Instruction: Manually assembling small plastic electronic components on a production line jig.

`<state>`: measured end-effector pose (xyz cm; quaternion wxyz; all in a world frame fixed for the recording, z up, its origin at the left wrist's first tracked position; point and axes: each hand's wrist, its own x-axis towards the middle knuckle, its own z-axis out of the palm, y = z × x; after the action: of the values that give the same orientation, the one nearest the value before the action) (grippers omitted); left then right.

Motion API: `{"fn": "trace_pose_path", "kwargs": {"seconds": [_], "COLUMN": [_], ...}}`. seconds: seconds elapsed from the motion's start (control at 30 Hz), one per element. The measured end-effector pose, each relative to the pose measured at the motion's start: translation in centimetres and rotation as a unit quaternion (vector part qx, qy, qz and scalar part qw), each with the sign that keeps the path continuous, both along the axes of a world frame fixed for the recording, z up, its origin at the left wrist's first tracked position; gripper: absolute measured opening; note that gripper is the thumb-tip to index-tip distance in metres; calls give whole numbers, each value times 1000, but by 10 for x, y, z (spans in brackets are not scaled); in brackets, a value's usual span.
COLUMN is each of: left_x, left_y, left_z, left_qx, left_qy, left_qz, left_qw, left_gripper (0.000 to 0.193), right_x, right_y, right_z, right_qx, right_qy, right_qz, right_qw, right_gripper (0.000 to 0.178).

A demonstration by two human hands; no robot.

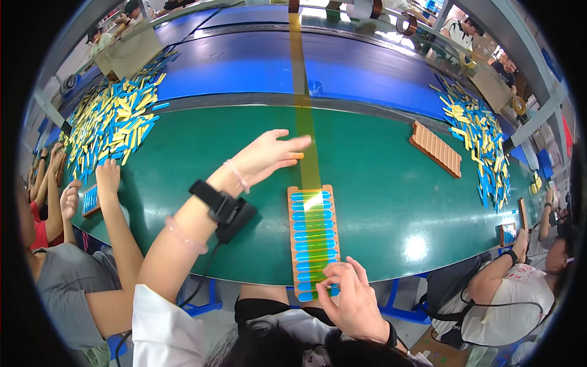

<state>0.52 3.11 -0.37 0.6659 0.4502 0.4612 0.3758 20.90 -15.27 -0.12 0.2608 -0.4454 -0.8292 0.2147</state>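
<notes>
Right in front of me lies an orange-brown slotted tray, its slots filled with several blue rounded strips. A translucent yellow tape comes down from the far side and runs lengthwise over the strips. My right hand is at the tray's near end, thumb and forefinger closed in a pinch at the tape, the other fingers raised. Beyond the tray's far end, my left hand reaches in from the left, fingers stretched out beside the tape, holding nothing. An orange band shows on one of its fingers.
Piles of yellow and blue strips lie at left and right. An unfilled slotted tray rests on the green table at right. Behind runs a blue belt. Co-workers sit close on both sides; tape rolls hang above.
</notes>
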Motion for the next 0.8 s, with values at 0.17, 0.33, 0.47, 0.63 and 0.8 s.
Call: {"fn": "trace_pose_path", "kwargs": {"seconds": [0.17, 0.33, 0.47, 0.63, 0.8], "left_x": [9, 26, 32, 24, 26], "left_y": [18, 6, -5, -16, -14], "left_z": [-10, -7, -1, -9, -5], "left_qx": [-54, 121, 170, 175, 197], "left_qy": [-69, 48, 110, 146, 193], "left_qz": [51, 84, 104, 107, 104], "left_qw": [995, 988, 974, 968, 955], "left_gripper": [35, 22, 20, 21, 21], "right_x": [-6, -11, -21, -40, -45], "right_y": [2, 14, 43, 96, 140], "right_z": [7, 19, 24, 20, 20], "right_qx": [-11, -42, -63, 5, -11], "right_qy": [-16, -19, -38, -49, -55], "right_qz": [4, -16, -21, 19, -39], "right_qw": [1000, 999, 997, 999, 998], "right_gripper": [31, 31, 30, 31, 27]}}
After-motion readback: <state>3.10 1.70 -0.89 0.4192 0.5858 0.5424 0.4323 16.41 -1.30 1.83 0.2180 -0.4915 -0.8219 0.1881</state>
